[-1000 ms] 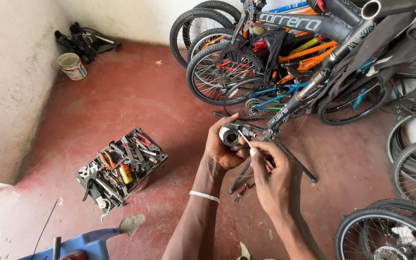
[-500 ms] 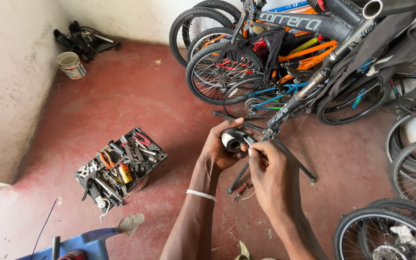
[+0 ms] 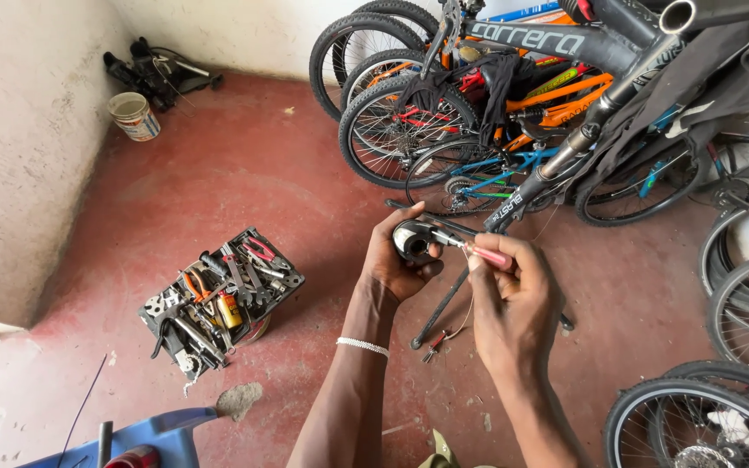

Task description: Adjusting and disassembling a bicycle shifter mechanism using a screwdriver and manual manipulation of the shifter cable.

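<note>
Near the frame's centre, the left hand is closed around a small round metal part, while the right hand pinches a red-handled screwdriver (tip at the part). A tool tray sits lower left on the red floor.

The left hand holds a small round part of shiny metal with a dark, matt face; the right hand grips a screwdriver with a bright steel shaft and glossy pink plastic handle. The red floor looks matt, rough concrete. Metal tools fill the toolbox.
</note>
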